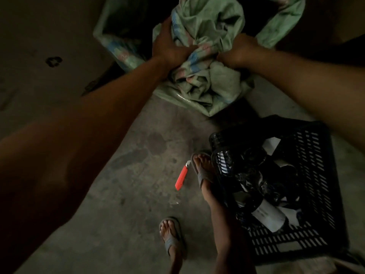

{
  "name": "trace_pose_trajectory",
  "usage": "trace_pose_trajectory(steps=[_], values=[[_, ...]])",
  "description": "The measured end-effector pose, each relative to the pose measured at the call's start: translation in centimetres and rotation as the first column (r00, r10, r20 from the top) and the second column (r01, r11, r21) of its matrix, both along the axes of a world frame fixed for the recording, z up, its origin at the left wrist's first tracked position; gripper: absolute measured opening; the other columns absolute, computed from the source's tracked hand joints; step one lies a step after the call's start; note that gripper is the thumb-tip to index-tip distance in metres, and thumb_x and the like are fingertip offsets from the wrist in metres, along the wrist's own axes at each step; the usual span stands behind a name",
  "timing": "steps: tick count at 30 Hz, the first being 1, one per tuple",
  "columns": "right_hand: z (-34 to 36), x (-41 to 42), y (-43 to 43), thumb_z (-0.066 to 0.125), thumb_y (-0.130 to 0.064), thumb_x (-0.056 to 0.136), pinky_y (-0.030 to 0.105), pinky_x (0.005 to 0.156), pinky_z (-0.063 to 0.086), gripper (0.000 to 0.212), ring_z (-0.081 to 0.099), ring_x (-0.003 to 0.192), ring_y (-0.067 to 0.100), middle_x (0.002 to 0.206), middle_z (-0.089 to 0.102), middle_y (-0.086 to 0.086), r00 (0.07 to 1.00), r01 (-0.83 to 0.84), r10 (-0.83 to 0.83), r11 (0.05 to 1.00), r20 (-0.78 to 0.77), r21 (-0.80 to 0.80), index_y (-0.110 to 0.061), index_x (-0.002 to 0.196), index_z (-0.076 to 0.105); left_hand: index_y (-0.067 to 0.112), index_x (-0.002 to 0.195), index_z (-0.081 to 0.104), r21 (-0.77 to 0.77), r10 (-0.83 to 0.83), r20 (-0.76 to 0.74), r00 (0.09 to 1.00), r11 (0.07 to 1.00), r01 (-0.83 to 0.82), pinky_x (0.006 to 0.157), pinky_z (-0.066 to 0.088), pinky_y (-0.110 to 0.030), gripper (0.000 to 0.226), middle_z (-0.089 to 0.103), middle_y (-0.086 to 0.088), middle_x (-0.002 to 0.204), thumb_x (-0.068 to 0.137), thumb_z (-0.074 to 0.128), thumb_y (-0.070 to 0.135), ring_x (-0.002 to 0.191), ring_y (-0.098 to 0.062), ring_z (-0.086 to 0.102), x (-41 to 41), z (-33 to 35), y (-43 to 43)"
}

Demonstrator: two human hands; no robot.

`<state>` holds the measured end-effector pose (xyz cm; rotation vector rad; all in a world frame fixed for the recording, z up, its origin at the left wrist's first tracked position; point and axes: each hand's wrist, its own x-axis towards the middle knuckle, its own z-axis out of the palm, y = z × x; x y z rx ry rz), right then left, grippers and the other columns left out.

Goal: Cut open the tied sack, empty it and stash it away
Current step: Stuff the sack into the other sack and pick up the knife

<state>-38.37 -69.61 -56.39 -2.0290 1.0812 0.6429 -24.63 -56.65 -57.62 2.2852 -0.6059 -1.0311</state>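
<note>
Sack [207, 22] bunched between left grip [169, 46], right grip [239, 52] (seemingly limp).

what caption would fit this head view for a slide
The left hand and right hand grip the crumpled green sack; an orange cutter lies near a black crate of bottles.

On my feed I see a stained concrete floor [138, 175], a brown cardboard sheet [29, 36] at the left printed with a black recycling symbol [53, 61], two grey flip-flops [173, 242] worn on the feet, and a black slotted plastic crate [316, 165] standing just beside the forward one
</note>
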Motion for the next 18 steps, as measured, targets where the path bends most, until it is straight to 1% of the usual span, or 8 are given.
trace_pose_trajectory(steps=[2, 4, 6, 8, 10, 13, 15, 18], values=[[-1.0, 0.8, -0.3, 0.064, -0.042, 0.09, 0.036, 0.107, 0.042, 0.063, 0.05, 0.13, 0.035, 0.142, 0.051, 0.018, 0.999, 0.022, -0.021, 0.999, -0.027, 0.041, -0.009, 0.141, 0.049, 0.013, 0.158, 0.031, 0.035, -0.006, -0.003, 1.0, 0.999, 0.006, 0.092, 0.033, -0.003, 0.09, 0.047, -0.004, 0.156, 0.086, 0.08, 0.034, 0.141, -0.015, 0.047, 0.5, -1.0, -0.3], [-1.6, 1.1, -0.4, 0.068, -0.043, 0.087, 0.036, 0.109, 0.042, 0.07, 0.049, 0.132, 0.033, 0.144, 0.049, 0.017, 0.997, 0.062, -0.06, 0.996, -0.037, 0.062, -0.009, 0.143, 0.046, 0.013, 0.157, 0.033, 0.059, 0.005, -0.027, 1.0, 0.998, -0.003, 0.1, 0.036, -0.007, 0.091, 0.049, -0.004, 0.155, 0.084, 0.081, 0.038, 0.14, -0.016, 0.049, 1.0, -1.6, -0.7], [-1.8, 1.1, -0.4, 0.07, -0.044, 0.086, 0.035, 0.108, 0.043, 0.071, 0.05, 0.131, 0.032, 0.144, 0.05, 0.017, 0.994, 0.11, -0.108, 0.992, -0.034, 0.059, -0.009, 0.143, 0.047, 0.017, 0.156, 0.039, 0.074, 0.095, -0.126, 0.988, 0.994, -0.086, 0.111, 0.044, -0.023, 0.095, 0.055, -0.004, 0.151, 0.077, 0.081, 0.051, 0.135, -0.019, 0.055, 1.5, -1.4, -0.8], [-1.0, 0.9, -0.3, 0.069, -0.044, 0.086, 0.033, 0.106, 0.043, 0.072, 0.049, 0.132, 0.032, 0.146, 0.049, 0.016, 0.98, 0.2, -0.199, 0.979, -0.023, 0.041, -0.007, 0.143, 0.045, 0.022, 0.154, 0.043, 0.124, 0.173, -0.268, 0.948, 0.982, -0.144, 0.108, 0.05, -0.035, 0.085, 0.059, -0.004, 0.146, 0.083, 0.069, 0.062, 0.127, -0.021, 0.061, 2.0, 0.1, -1.4], [0.7, 0.8, -0.2, 0.065, -0.044, 0.089, 0.032, 0.109, 0.038, 0.077, 0.042, 0.138, 0.032, 0.152, 0.041, 0.016, 0.966, 0.26, -0.26, 0.966, 0.018, -0.006, -0.005, 0.149, 0.036, 0.017, 0.15, 0.048, 0.177, 0.223, -0.35, 0.91, 0.969, -0.17, 0.096, 0.051, -0.031, 0.068, 0.06, -0.008, 0.142, 0.097, 0.051, 0.059, 0.115, -0.021, 0.062, 2.8, 3.0, -2.0], [5.3, 0.9, 0.5, 0.058, -0.041, 0.093, 0.035, 0.118, 0.026, 0.084, 0.027, 0.147, 0.033, 0.16, 0.027, 0.017, 0.959, 0.26, -0.25, 0.963, 0.137, -0.064, -0.003, 0.155, 0.017, 0.011, 0.144, 0.053, 0.146, 0.2, -0.247, 0.948, 0.975, -0.168, 0.081, 0.051, -0.03, 0.052, 0.061, -0.01, 0.135, 0.103, 0.051, 0.043, 0.109, -0.024, 0.06, 4.2, 8.0, -2.1], [8.8, 0.9, 1.8, 0.056, -0.038, 0.093, 0.038, 0.119, 0.027, 0.08, 0.028, 0.147, 0.033, 0.159, 0.028, 0.018, 0.958, 0.232, -0.208, 0.967, 0.196, -0.107, -0.004, 0.155, 0.019, 0.013, 0.145, 0.052, 0.061, 0.163, -0.132, 0.978, 0.986, -0.156, 0.093, 0.051, -0.028, 0.048, 0.059, -0.009, 0.142, 0.102, 0.055, 0.035, 0.122, -0.023, 0.06, 4.3, 11.7, -0.9], [13.5, 0.6, 5.6, 0.055, -0.037, 0.09, 0.049, 0.113, 0.035, 0.068, 0.035, 0.141, 0.035, 0.153, 0.037, 0.018, 0.965, 0.183, -0.141, 0.967, 0.223, -0.179, -0.009, 0.148, 0.035, 0.013, 0.145, 0.054, 0.051, 0.069, -0.007, 0.998, 0.996, -0.068, 0.104, 0.044, -0.026, 0.047, 0.061, -0.01, 0.143, 0.103, 0.057, 0.033, 0.131, -0.023, 0.058, 3.2, 16.7, 3.2]])
